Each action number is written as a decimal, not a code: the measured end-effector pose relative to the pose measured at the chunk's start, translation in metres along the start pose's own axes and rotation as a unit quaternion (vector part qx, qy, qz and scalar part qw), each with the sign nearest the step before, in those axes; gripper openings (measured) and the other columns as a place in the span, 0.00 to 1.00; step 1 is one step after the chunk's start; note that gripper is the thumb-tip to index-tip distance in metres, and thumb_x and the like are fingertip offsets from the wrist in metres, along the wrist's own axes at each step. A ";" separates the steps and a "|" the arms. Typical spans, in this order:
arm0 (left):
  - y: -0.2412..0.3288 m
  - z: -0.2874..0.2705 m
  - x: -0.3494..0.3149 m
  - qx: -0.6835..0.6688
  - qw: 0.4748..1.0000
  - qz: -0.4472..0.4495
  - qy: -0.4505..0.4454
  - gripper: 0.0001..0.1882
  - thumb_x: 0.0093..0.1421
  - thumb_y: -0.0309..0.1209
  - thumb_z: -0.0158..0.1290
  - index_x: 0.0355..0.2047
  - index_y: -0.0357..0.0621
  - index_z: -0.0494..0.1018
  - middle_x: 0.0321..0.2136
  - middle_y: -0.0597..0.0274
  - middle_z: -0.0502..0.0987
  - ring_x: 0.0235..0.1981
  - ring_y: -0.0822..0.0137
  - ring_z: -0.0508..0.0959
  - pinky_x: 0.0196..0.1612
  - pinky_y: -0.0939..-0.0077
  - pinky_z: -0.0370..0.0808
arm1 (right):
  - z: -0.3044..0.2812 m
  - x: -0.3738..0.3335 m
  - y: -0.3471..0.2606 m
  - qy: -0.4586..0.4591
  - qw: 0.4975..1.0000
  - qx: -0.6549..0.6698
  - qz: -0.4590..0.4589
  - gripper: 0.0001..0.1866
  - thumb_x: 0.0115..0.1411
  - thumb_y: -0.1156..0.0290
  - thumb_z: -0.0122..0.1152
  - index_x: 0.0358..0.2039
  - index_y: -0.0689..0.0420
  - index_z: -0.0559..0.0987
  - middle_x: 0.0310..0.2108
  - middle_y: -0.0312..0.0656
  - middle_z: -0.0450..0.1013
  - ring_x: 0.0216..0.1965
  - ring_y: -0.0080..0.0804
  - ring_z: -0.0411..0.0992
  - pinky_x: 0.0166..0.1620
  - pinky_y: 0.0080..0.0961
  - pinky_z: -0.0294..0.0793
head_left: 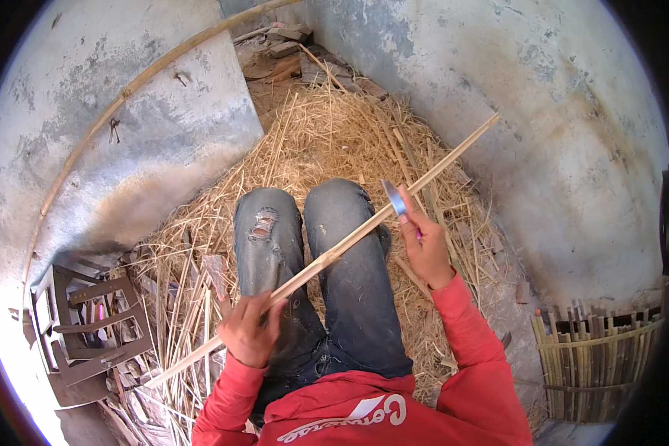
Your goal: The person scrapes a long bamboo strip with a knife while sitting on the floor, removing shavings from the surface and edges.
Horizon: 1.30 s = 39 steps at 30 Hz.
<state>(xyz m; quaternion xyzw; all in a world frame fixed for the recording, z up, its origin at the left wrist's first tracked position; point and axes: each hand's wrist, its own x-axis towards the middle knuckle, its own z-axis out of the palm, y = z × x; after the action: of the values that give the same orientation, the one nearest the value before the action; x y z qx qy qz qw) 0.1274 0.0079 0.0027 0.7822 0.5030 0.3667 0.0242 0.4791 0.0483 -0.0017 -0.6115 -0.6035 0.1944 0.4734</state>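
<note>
A long pale strip of split bamboo point(334, 253) slants across my thighs, its low end at the lower left and its tip near the right wall. My left hand point(248, 329) is closed round its lower part, above my left thigh. In my right hand point(427, 245) is a knife point(394, 198) with a short shiny blade, which lies against the upper part of the strip. A bit of pink shows between the right fingers; most of the knife's handle is hidden by them.
Shavings and thin strips point(334, 134) cover the floor round my legs. A dark slatted frame point(100, 327) stands at the left. A basket-like bundle of upright bamboo slats point(598, 364) is at the lower right. A long curved pole point(119, 97) leans along the left wall; bricks point(286, 41) lie in the far corner.
</note>
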 end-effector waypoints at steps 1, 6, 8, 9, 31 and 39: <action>-0.001 -0.009 -0.001 -0.006 0.999 -0.032 -0.018 0.14 0.53 0.29 0.74 0.37 0.43 0.81 0.26 0.57 0.82 0.22 0.59 0.81 0.25 0.66 0.74 | -0.005 0.003 0.000 0.014 0.999 -0.027 0.015 0.26 0.74 0.73 0.53 0.71 0.48 0.72 0.45 0.53 0.84 0.28 0.23 0.75 0.34 0.28 0.74; -0.054 -0.047 -0.021 0.037 0.998 0.001 -0.060 0.16 0.54 0.33 0.73 0.36 0.44 0.78 0.26 0.59 0.82 0.24 0.57 0.82 0.27 0.65 0.76 | -0.034 0.037 0.055 0.117 0.987 -0.094 -0.051 0.26 0.74 0.73 0.54 0.71 0.46 0.72 0.48 0.56 0.83 0.35 0.26 0.78 0.42 0.26 0.77; -0.079 -0.060 -0.031 0.066 0.996 0.022 -0.055 0.16 0.54 0.34 0.74 0.36 0.44 0.77 0.26 0.60 0.81 0.23 0.57 0.81 0.26 0.65 0.75 | -0.050 0.049 0.076 0.146 0.983 -0.108 -0.036 0.26 0.74 0.73 0.54 0.71 0.46 0.73 0.49 0.57 0.83 0.38 0.26 0.79 0.46 0.26 0.77; -0.089 -0.068 -0.036 0.071 0.996 0.022 -0.047 0.16 0.54 0.34 0.73 0.35 0.44 0.77 0.25 0.61 0.81 0.22 0.57 0.81 0.26 0.65 0.75 | -0.057 0.056 0.085 0.157 0.982 -0.105 -0.010 0.26 0.74 0.73 0.54 0.70 0.46 0.73 0.49 0.56 0.83 0.38 0.26 0.79 0.46 0.27 0.77; -0.039 -0.041 0.004 0.072 0.997 0.035 -0.013 0.13 0.54 0.29 0.72 0.32 0.44 0.77 0.23 0.60 0.82 0.22 0.56 0.82 0.27 0.65 0.76 | 0.013 0.002 0.027 0.045 0.999 -0.006 0.008 0.26 0.71 0.78 0.54 0.69 0.52 0.73 0.30 0.49 0.81 0.26 0.21 0.70 0.34 0.26 0.74; -0.015 -0.017 0.024 0.073 0.997 0.027 -0.016 0.11 0.57 0.32 0.70 0.33 0.46 0.77 0.23 0.60 0.81 0.22 0.55 0.81 0.26 0.63 0.75 | -0.001 -0.010 0.030 0.012 0.988 0.081 0.129 0.27 0.71 0.78 0.54 0.70 0.54 0.72 0.53 0.56 0.82 0.47 0.23 0.80 0.50 0.22 0.76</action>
<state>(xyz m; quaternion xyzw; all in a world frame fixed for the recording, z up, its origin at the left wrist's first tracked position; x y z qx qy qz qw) 0.1111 0.0291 0.0225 0.8009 0.5069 0.3170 -0.0347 0.4943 0.0441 -0.0287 -0.6459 -0.4960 0.2948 0.5000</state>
